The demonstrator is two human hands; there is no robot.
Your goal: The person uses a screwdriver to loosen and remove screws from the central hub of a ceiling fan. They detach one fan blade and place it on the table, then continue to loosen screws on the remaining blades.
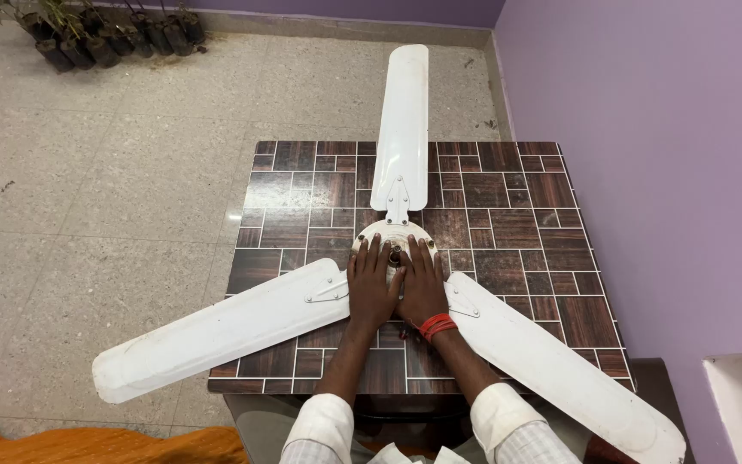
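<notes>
We saw a white ceiling fan (pixel 392 258) lying on a small table (pixel 517 232) with a brown tile pattern, near the purple wall (pixel 646 129). Its three blades reached past the table edges. The left hand (pixel 371 288) and the right hand (pixel 423 288) lay flat side by side on the round hub (pixel 384 232), fingers stretched and open, pressing on it but not closed around anything. A red band (pixel 438 326) was on the right wrist. Some dark plant pots (pixel 113 39) stood far away on the floor (pixel 130 172).
</notes>
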